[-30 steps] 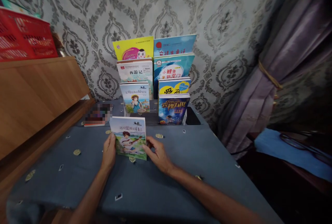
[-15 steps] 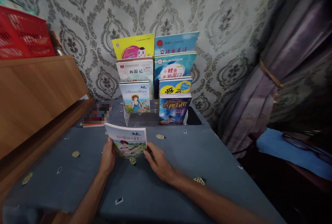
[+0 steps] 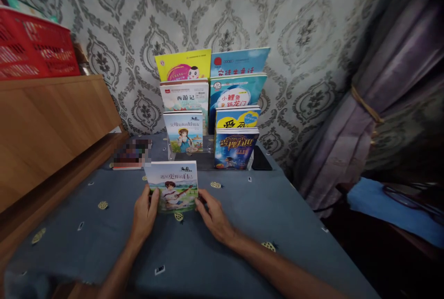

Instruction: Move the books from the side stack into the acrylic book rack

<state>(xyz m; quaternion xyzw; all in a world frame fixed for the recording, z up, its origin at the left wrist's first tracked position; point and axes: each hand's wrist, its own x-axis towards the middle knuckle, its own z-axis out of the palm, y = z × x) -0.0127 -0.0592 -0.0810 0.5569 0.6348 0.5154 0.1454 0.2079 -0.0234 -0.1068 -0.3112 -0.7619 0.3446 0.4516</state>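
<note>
Between my two hands a thin paperback book is held up, its cover facing me with a figure playing a guitar on grass. My left hand grips its left edge, thumb on the cover. On the right edge, my right hand pinches the book with the thumb in front. Behind it stands a clear acrylic book rack with several picture books in tiers, among them a blue book at the front right and a pale book with a girl on it at the front left.
A blue tablecloth with pineapple prints covers the table. A blurred-out book lies at the back left, a black phone right of the rack. A red basket stands on a wooden cabinet at left. Glasses rest on blue cloth at right.
The book has been turned more squarely toward me, and its cover now reads more clearly. My left thumb has come onto the cover. The whole view has shifted slightly.
</note>
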